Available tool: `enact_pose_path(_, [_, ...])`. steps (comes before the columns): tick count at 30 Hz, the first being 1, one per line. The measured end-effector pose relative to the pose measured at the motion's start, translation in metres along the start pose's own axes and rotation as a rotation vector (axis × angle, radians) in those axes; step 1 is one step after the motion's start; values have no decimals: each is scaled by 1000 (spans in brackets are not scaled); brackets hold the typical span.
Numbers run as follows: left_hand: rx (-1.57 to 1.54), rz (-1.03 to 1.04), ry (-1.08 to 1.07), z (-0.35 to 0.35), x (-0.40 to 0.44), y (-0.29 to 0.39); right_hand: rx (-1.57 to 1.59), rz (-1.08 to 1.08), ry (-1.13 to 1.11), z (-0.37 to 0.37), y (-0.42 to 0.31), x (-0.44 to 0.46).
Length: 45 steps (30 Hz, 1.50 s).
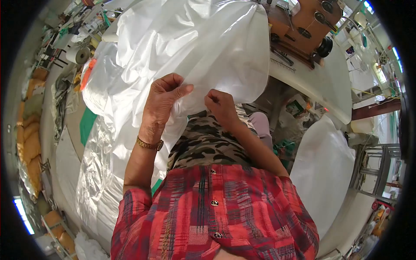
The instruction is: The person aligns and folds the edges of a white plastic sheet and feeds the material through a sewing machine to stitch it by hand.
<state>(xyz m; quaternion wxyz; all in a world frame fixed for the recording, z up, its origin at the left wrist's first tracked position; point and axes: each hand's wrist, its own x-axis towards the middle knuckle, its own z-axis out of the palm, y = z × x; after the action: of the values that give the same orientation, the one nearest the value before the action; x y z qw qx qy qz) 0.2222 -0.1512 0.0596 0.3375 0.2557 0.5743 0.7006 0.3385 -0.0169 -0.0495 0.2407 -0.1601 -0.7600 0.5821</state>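
Observation:
A large sheet of shiny, translucent white plastic (160, 39) spreads in folds over the work surface and down toward my lap. My left hand (162, 97), with a watch (149, 144) on its wrist, is closed at the sheet's near edge, its thumb stretched toward the right. Just right of it, my right hand (222, 108) is closed in a pinch at the same edge, above the camouflage cloth (203, 145) on my lap. The plastic lies between the two hands. The exact grip of the fingertips is partly hidden.
A brown sewing machine (299, 28) with a black handwheel (324, 47) stands at the upper right on a white table (333, 89). A white panel (325, 169) lies lower right. Rolls (79, 55) and yellow bundles (31, 143) line the left. A metal frame (381, 167) stands right.

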Motion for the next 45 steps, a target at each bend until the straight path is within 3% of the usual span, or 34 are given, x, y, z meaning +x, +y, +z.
enact_pose_path(6, [-37, -44, 10, 7, -4, 8, -121, -86, -41, 2, 6, 15])
enact_pose_path(9, [85, -72, -29, 4, -4, 7, -149, -84, -80, 3, 7, 24])
enact_pose_path(12, [222, 51, -28, 12, -6, 10, -142, -119, -123, -1, 6, 34])
enact_pose_path(14, [701, 451, 61, 13, -6, 11, -236, -224, -241, -8, 1, 42])
enact_pose_path(15, [701, 452, 64, 14, -7, 16, -237, -226, -244, -13, -6, 45])
enact_pose_path(17, [986, 715, 119, 19, -9, 33, -282, -104, 102, -30, -25, 50])
enact_pose_path(19, [1109, 807, 106, 21, -11, 48, 53, -171, 538, -45, -42, 61])
enact_pose_path(21, [1305, 966, 71, 24, -12, 62, 150, -276, 764, -61, -55, 78])
enact_pose_path(24, [1400, 1081, 21, 40, -17, 77, 176, -292, 920, -55, -73, 121])
enact_pose_path(26, [1371, 1120, -65, 52, -18, 78, -333, -347, 805, -18, -30, 162])
enact_pose_path(28, [1167, 1024, -242, 63, -16, 70, -303, -340, 789, 3, -30, 161])
enact_pose_path(32, [1142, 775, -437, 53, -7, 45, -179, -310, 587, 27, -20, 115])
enact_pose_path(36, [1110, 768, -480, 55, -2, 8, -70, -270, 344, 25, 6, 71])
enact_pose_path(41, [997, 709, -341, 52, -7, -16, 67, -207, -14, -3, 47, 37])
enact_pose_path(42, [978, 688, -310, 53, -9, -21, 381, -31, 341, -17, 18, 24])
enact_pose_path(44, [949, 659, -266, 57, -14, -31, -27, -128, 787, -52, 32, 6])
enact_pose_path(45, [929, 639, -224, 59, -15, -34, -30, -133, 779, -61, 40, 4])
